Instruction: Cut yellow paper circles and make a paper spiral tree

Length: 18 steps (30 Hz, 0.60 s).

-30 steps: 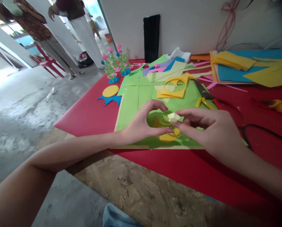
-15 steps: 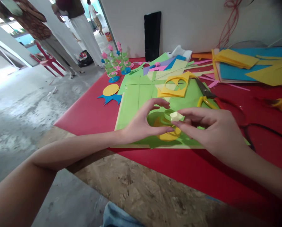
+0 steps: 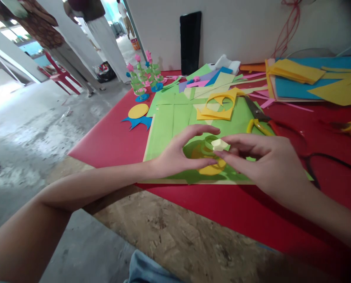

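Between the thumb and fingers of my right hand [image 3: 262,157] is a small pale-yellow folded paper star [image 3: 219,145]. It is held right beside a curled green paper strip [image 3: 208,144] that stands over a yellow paper disc [image 3: 212,169]; whether star and strip touch I cannot tell. My left hand [image 3: 180,155] curves around the left side of this paper piece, thumb and fingers apart, holding nothing. Beneath both hands lies a stack of green paper sheets [image 3: 163,137].
Scissors [image 3: 259,116] and a yellow paper with a round cut-out [image 3: 215,115] lie beyond my hands. Finished paper-star stands [image 3: 141,78], a yellow circle [image 3: 138,111] and blue scraps [image 3: 137,122] are at left. A phone [image 3: 190,43] leans against the wall. People stand in the background.
The fingers of my left hand have stretched slightly to the right over the green strip. My right hand stays nearly still with the paper star.
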### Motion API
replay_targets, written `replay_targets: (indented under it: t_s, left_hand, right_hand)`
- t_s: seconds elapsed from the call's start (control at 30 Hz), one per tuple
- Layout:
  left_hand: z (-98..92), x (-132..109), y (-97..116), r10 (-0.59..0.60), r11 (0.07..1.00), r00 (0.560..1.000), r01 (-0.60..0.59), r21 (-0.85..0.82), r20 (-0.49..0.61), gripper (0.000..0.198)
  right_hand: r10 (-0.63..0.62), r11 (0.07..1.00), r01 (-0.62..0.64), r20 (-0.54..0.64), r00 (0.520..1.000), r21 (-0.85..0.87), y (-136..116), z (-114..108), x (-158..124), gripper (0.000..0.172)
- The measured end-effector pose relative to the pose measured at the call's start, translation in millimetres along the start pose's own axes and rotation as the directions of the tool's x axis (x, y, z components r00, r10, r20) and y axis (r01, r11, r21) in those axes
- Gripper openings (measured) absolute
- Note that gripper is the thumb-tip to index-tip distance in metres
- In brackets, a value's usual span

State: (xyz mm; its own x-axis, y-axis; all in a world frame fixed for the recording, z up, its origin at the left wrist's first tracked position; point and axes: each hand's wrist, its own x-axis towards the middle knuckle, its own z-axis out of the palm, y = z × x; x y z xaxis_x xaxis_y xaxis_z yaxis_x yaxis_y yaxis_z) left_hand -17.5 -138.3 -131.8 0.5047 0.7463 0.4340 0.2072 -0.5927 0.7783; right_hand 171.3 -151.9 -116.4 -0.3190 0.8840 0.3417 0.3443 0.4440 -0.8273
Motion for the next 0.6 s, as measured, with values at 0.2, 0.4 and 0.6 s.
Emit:
replay_targets:
  t_s: [0.2, 0.4, 0.6]
  left_hand:
    - [-1.7, 0.6, 0.2, 0.033, 0.999, 0.999, -0.033, 0.034, 0.014, 0.044]
    - [0.0, -0.2, -2.6, 0.023, 0.999, 1.0, -0.024, -0.028, -0.015, 0.049]
    - [1.1, -1.3, -5.6, 0.033, 0.997, 0.998, -0.037, -0.066, -0.056, 0.049]
  right_hand:
    - [0.023, 1.0, -0.023, 0.011, 1.0, 0.011, -2.0, 0.1, -0.6, 0.007]
    - [0.052, 0.999, -0.052, 0.021, 0.998, -0.004, -3.0, -0.1, -0.4, 0.009]
    - [0.07, 0.998, -0.07, 0.011, 0.997, -0.009, -4.2, 0.0, -0.9, 0.013]
